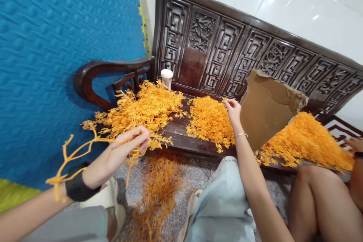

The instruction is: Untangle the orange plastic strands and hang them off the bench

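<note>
Now, left hand (132, 141): fingers curled round a branching orange plastic sprig (98, 139) trailing past the wrist
Right hand (233, 110): fingertips pinched together above a heap of small orange plastic pieces (210, 119)
Dark carved wooden bench (195, 68): beneath that heap

Cardboard (269, 109) hides part of the backrest (195, 66). The right edge crops a co-worker's hand (356, 144). We cannot make out the tiny orange piece (224, 100) in the right hand (234, 111).

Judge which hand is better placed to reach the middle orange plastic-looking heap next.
Likely the right hand, apparently at the edge of the heap; the left hand, farther off, holds branching orange plastic-looking stems.
</note>
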Available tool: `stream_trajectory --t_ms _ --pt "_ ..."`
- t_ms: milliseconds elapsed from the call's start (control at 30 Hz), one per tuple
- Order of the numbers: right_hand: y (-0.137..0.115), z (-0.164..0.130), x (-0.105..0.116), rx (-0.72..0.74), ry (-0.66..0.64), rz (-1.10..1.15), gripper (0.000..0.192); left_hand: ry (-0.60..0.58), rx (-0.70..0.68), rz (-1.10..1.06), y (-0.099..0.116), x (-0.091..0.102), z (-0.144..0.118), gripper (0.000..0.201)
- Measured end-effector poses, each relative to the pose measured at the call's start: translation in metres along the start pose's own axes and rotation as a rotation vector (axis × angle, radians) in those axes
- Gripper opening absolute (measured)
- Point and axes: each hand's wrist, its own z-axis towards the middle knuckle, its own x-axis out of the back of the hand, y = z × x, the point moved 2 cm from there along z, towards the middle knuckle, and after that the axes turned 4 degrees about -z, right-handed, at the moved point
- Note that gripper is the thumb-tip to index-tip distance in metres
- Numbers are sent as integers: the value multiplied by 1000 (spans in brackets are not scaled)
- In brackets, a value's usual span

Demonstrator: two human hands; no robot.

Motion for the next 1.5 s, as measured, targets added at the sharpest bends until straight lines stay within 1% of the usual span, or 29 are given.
stream_trajectory --t_ms 133,200,300,367,433,500,567,633,700,767,833,900,967,1067,1133,1167,1200,1233,1333,1400,1500 --pt "13 -6 -4 -103 8 -1 22 -33 48 84 -13 5 -1 25" --pt "17 -8 -7 -114 -28 -21 22 -24 53 105 -16 7 -1 26" --pt "21 -10 -13 -40 -135 -134 15 10 75 84 -19 12 -1 26" --pt "23 -12 -16 43 -169 -263 13 21 83 61 -21 14 0 26" --pt "25 -12 -17 100 -156 -387 12 21 82 57 -22 16 0 26" --pt "25 -13 -18 120 -131 -481 13 18 74 68 -23 18 -1 26" --pt "24 -14 -18 116 -105 -537 14 18 68 77 -23 19 0 25" --pt "20 -14 -18 114 -68 -543 15 26 74 61 -22 20 1 23" --pt "10 -16 -21 124 -46 -493 14 41 91 20 -21 19 2 20" --pt "-5 -20 -25 153 -64 -396 12 66 117 -39 -19 17 4 18" --pt "-27 -27 -32 199 -113 -281 13 96 155 -101 -16 13 6 17" --pt "-54 -39 -38 248 -187 -174 14 120 185 -151 -14 10 8 20" --pt "-83 -55 -44 283 -306 -79 15 129 200 -179 -14 6 10 24" --pt "-125 -85 -51 321 -587 71 21 122 181 -215 -16 0 14 31" --pt "-147 -107 -56 377 -759 128 23 107 157 -223 -18 -4 17 35" --pt "-156 -117 -58 418 -814 133 24 98 144 -220 -19 -6 19 36" --pt "-162 -126 -61 467 -845 118 24 90 135 -214 -19 -9 20 36" --pt "-167 -133 -63 515 -848 86 25 83 129 -206 -19 -11 21 36" --pt "-171 -146 -71 603 -792 -40 30 40 117 -186 -17 -20 22 35" --pt "-168 -148 -74 594 -781 -61 29 7 104 -175 -16 -23 23 34" --pt "-163 -144 -75 566 -816 -29 26 -9 70 -169 -16 -24 24 33"
